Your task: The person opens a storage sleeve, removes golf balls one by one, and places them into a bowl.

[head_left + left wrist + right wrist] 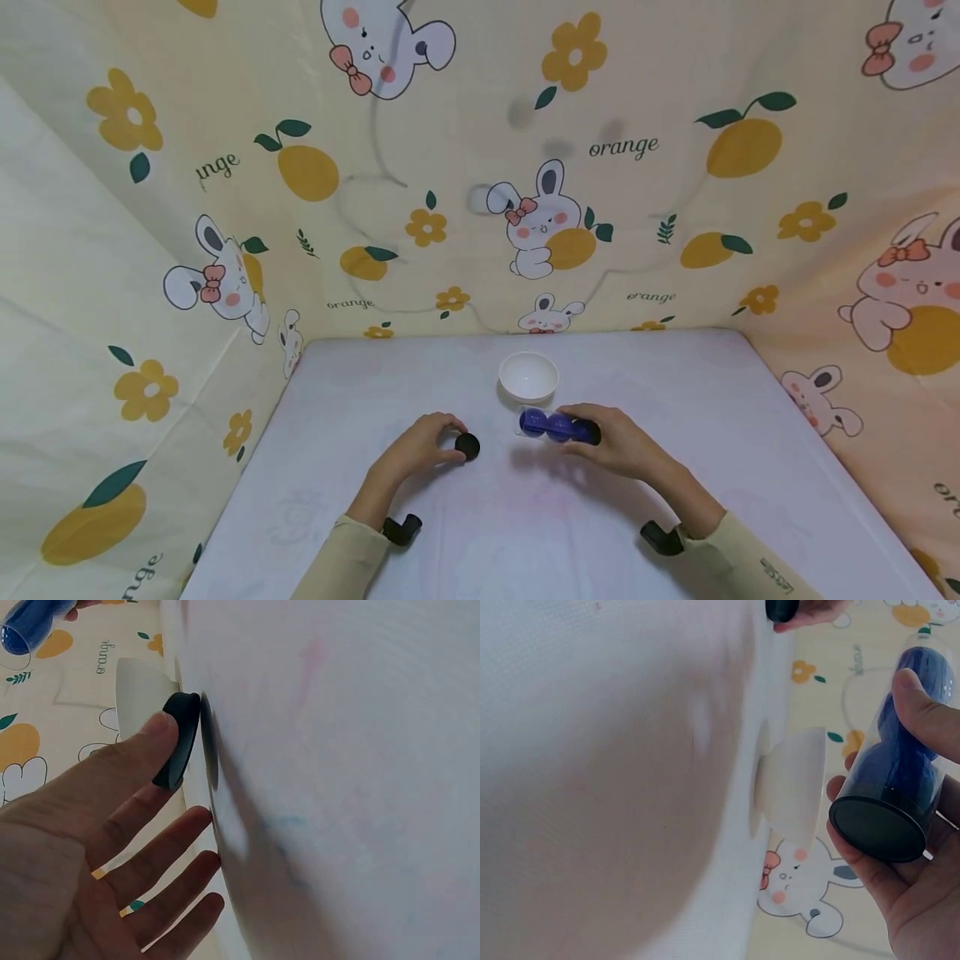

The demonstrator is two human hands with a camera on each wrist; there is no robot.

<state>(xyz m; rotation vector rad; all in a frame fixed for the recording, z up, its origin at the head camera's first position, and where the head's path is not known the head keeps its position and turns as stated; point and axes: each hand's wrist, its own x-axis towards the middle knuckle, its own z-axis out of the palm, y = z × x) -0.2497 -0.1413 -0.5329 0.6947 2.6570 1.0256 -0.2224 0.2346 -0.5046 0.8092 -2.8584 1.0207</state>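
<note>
The right hand (617,440) grips the clear tube of blue balls (558,427) above the worktop (660,379), long axis roughly parallel to the far edge, uncapped end toward the left edge, where the left hand (426,442) pinches a black cap (468,447)

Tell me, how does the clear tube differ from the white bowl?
The clear tube is long and narrow and see-through; the white bowl is wide and opaque. The tube, with round blue things inside, is held sideways off the table by the right hand; the bowl stands upright on it. Both are hollow with rounded walls.
</note>
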